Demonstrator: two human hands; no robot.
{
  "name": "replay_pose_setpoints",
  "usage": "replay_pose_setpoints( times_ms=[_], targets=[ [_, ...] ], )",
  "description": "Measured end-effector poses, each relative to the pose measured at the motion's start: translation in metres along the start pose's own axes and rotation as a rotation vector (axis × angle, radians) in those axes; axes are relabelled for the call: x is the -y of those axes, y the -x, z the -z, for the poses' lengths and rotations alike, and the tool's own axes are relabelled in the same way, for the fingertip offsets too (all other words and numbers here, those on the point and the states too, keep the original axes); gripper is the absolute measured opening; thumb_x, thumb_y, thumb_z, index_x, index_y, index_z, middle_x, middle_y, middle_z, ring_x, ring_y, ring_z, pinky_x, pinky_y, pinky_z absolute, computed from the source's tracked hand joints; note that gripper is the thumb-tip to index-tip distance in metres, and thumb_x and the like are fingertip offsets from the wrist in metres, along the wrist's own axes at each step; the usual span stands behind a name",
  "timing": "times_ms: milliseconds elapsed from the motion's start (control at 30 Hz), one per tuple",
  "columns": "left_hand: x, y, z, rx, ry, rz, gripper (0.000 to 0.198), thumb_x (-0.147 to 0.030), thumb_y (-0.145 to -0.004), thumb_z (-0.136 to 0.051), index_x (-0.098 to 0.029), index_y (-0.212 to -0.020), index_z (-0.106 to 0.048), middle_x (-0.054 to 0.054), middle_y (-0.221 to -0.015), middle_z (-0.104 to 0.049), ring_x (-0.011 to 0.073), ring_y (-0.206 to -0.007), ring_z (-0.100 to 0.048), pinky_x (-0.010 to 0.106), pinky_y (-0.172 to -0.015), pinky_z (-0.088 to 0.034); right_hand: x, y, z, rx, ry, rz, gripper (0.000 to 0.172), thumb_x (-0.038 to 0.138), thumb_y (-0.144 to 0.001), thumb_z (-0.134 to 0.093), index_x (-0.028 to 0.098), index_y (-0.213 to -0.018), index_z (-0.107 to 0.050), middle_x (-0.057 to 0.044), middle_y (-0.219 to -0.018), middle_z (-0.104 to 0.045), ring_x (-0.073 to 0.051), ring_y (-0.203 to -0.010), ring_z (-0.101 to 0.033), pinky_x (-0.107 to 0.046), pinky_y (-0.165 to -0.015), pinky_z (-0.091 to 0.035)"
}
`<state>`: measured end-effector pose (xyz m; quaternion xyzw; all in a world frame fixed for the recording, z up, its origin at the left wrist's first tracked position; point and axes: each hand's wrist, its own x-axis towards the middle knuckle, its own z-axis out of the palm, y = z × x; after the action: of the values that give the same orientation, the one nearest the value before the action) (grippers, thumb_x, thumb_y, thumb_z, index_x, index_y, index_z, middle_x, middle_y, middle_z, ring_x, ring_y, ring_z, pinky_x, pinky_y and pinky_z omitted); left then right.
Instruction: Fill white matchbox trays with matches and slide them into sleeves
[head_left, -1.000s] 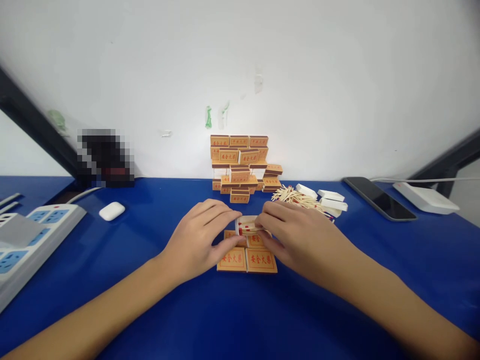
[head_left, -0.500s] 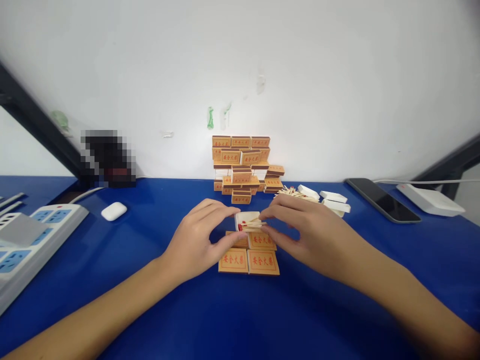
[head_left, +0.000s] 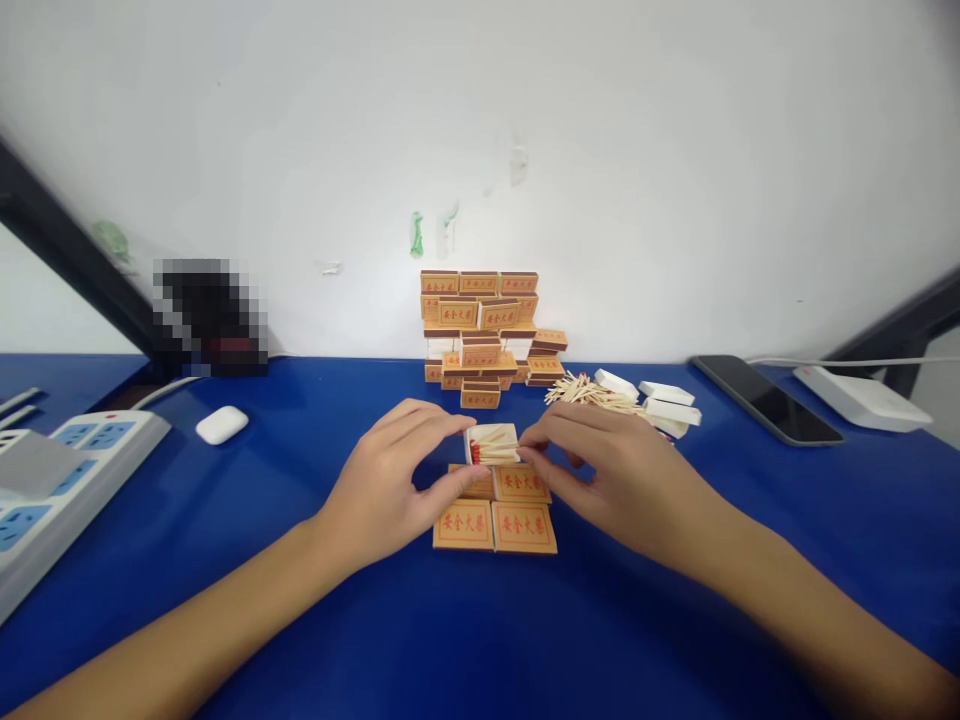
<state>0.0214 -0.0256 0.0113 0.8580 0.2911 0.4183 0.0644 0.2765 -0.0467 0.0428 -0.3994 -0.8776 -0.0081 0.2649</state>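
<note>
A small white matchbox tray (head_left: 512,432) holds several red-tipped matches (head_left: 496,447), their heads toward the left. My left hand (head_left: 401,480) grips the tray's left end, fingertips on the far side and thumb on the near side. At the right end of the tray, my right hand (head_left: 600,455) has thumb and forefinger pinched at the tails of the matches; the exact contact is partly hidden. Just below lie flat orange matchboxes with red characters, among them a front left one (head_left: 463,524) and a front right one (head_left: 524,527).
Behind the hands rises a stack of matchboxes (head_left: 480,350) against the white wall. Loose matches (head_left: 589,393) and white trays (head_left: 667,410) lie to its right, then a phone (head_left: 765,400) and a white box (head_left: 862,397). On the left are a white case (head_left: 222,425) and a power strip (head_left: 82,470).
The matches that stuck out past the right end now lie inside the tray, more evenly lined up. My right fingers have closed in at that end; my left hand keeps its grip.
</note>
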Motion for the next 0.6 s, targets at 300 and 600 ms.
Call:
replay_pose_setpoints(
  times_ms=[300,600],
  targets=[
    [-0.0007,0.0,0.0008,-0.006,-0.006,0.01,0.033,-0.031,-0.095,-0.079,-0.02,-0.125,-0.07,0.01,-0.114,-0.077,0.0244,-0.105,-0.07,0.044,-0.093,-0.061,0.0002,0.0006,-0.0006,-0.033,0.02,0.009,0.014,0.017,-0.102,-0.058,0.019,-0.093,-0.068,-0.004,-0.088,-0.07,-0.016,-0.071,-0.062,-0.031,-0.064,-0.045],
    [-0.0008,0.0011,-0.0006,0.033,0.012,-0.033,0.034,-0.03,-0.095,-0.079,-0.018,-0.126,-0.068,0.01,-0.114,-0.078,0.024,-0.104,-0.07,0.043,-0.093,-0.06,0.0009,0.0024,-0.0082,-0.061,-0.043,0.052,0.013,0.017,-0.103,-0.06,0.016,-0.11,-0.07,-0.007,-0.1,-0.071,-0.017,-0.077,-0.065,-0.031,-0.065,-0.049]
  ],
)
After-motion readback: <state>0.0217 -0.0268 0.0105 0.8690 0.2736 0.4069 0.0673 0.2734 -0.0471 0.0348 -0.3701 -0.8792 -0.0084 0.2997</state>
